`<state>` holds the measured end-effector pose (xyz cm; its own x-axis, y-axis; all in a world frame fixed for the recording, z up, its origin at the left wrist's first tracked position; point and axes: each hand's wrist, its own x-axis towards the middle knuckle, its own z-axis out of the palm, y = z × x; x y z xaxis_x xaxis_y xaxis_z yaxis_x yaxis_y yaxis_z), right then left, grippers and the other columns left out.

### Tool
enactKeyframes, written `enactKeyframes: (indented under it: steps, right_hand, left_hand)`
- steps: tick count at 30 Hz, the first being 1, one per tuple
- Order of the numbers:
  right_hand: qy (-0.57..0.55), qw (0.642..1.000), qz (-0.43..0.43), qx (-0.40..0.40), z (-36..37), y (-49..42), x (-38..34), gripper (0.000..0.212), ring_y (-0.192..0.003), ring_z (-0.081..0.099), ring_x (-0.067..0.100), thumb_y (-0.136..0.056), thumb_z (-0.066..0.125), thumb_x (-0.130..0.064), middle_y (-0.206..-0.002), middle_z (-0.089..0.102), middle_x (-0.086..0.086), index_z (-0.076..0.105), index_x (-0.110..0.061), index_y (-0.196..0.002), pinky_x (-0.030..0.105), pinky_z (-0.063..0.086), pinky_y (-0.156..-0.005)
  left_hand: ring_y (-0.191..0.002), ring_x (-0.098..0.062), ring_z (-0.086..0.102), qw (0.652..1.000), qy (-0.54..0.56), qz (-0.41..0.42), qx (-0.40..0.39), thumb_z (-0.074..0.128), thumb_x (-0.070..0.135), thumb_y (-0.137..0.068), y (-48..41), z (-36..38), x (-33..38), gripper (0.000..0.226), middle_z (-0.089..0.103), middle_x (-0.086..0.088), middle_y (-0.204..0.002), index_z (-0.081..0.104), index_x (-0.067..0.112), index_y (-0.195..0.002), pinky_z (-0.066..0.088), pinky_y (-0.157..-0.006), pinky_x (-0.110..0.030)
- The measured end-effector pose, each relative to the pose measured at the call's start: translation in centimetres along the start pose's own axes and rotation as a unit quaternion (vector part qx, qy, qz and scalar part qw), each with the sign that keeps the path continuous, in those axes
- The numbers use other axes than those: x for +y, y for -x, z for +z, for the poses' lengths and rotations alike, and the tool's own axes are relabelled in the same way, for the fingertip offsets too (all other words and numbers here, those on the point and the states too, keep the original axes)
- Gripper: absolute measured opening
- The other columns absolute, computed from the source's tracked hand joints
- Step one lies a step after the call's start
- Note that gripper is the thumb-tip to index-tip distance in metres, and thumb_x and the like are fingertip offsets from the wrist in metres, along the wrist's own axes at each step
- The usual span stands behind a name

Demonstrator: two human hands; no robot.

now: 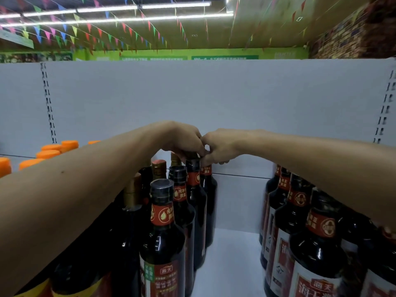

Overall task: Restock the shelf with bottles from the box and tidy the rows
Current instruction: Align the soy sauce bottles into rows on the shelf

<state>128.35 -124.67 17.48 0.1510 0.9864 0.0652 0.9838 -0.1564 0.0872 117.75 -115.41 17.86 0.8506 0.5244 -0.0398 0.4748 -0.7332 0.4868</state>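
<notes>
In the head view, both hands were met at 12 o'clock over the rear of a dark bottle row (182,209): the left hand (182,139) was closed on the cap of the rear bottle (194,189), and the right hand (218,144) was curled just beside it at 3 o'clock, its hold not discernible. The bottle stood upright, directly beneath the left hand, with bare shelf (233,254) at 3 o'clock; the box was not seen.

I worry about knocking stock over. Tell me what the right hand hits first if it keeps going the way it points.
The right hand points leftward, and it already meets the left hand over the rear bottle's cap. Going on, it would likely push into that hand and bottle top, though depth is hard to judge.
</notes>
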Motion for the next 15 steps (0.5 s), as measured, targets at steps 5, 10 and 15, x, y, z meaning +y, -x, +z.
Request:
enactKeyframes:
  steps: [5, 10, 15]
  right_hand:
    - [0.008, 1.000, -0.020, 0.011, -0.2, 0.3, 1.1, 0.027, -0.076, 0.071, 0.021, -0.090, 0.069, -0.039, -0.080, 0.073, 0.002, 0.060, -0.020, -0.107, 0.026, 0.047, -0.060]
    - [0.023, 0.999, -0.029, -0.025, -0.7, 1.0, 2.1, 0.023, -0.075, 0.068, 0.018, -0.091, 0.071, -0.027, -0.084, 0.071, 0.002, 0.062, -0.017, -0.109, 0.028, 0.052, -0.068]
    - [0.067, 0.997, -0.024, -0.041, -1.1, 1.5, 3.1, 0.012, -0.074, 0.064, 0.016, -0.091, 0.072, -0.026, -0.075, 0.066, -0.003, 0.064, -0.017, -0.090, 0.025, 0.047, -0.064]
  left_hand:
    - [-0.074, -0.015, 0.065, 0.999, 0.033, 0.011, -0.012, 0.064, 0.024, -0.099, -0.3, -0.1, 0.1, 0.024, 0.072, -0.007, -0.096, 0.069, 0.006, -0.114, 0.050, -0.061, -0.022]
    - [-0.101, -0.024, 0.073, 1.000, 0.004, 0.019, -0.023, 0.062, 0.026, -0.100, -0.7, 0.3, 1.7, 0.020, 0.073, -0.010, -0.111, 0.068, 0.010, -0.110, 0.056, -0.085, -0.032]
    - [-0.099, -0.026, 0.073, 0.999, -0.016, 0.027, -0.030, 0.064, 0.023, -0.098, -1.5, 1.2, 4.0, 0.026, 0.072, -0.013, -0.109, 0.068, 0.002, -0.114, 0.060, -0.089, -0.035]
